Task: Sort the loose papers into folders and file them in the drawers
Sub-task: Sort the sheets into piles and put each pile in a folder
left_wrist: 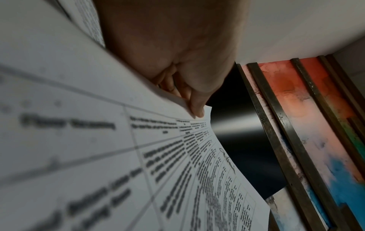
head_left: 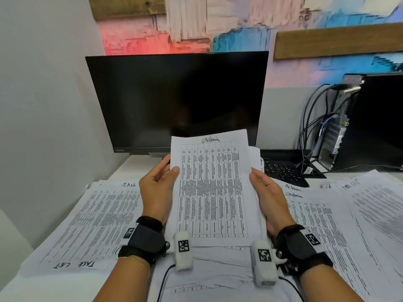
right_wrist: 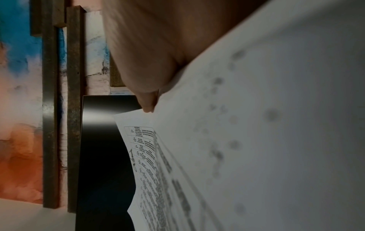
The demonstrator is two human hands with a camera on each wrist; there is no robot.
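The head view is bright and evenly lit, with soft shadows under the held sheet (head_left: 212, 188) and little glare; a red-pink glow tints the wall (head_left: 139, 43) above the dark monitor (head_left: 176, 99). Wide-angle distortion bends the desk papers (head_left: 91, 216) and the wall boards toward the edges, and the painted wall looks smeared. Both wrist views are dim and soft. In the left wrist view the nearest print (left_wrist: 69, 125) is heavily blurred, sharpening farther off, and a pale streak of glare crosses the monitor (left_wrist: 233, 123). The right wrist view shows the near page (right_wrist: 276, 109) out of focus, grey in shade
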